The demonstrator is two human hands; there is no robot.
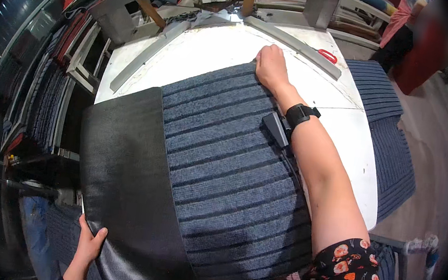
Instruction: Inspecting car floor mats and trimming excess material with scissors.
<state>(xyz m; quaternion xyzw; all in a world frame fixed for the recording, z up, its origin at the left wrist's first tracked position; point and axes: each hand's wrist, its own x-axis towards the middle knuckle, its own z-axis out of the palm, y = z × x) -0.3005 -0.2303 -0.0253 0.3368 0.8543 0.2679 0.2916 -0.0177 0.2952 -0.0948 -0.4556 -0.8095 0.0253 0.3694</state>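
A blue ribbed carpet mat (226, 168) with dark stripes lies on the white table (212, 50). A smooth black sheet (127, 167) lies along its left side; whether it is a folded-over part of the mat or a separate piece I cannot tell. My left hand (91, 241) grips the black sheet's near left edge, thumb on top and the other fingers mostly out of sight. At the far right corner of the mat, my right hand (271, 68) has its fingers closed on the edge. A black strap (301, 114) with a small box and cable sits round my right wrist.
Two grey metal bars (295, 47) (148, 56) lie slanted at the far side, with red-handled scissors (327, 55) by the right one. More blue ribbed mats (386, 125) hang over the right edge. Shelves of stacked mats (47, 87) stand left; a person (425, 47) is at far right.
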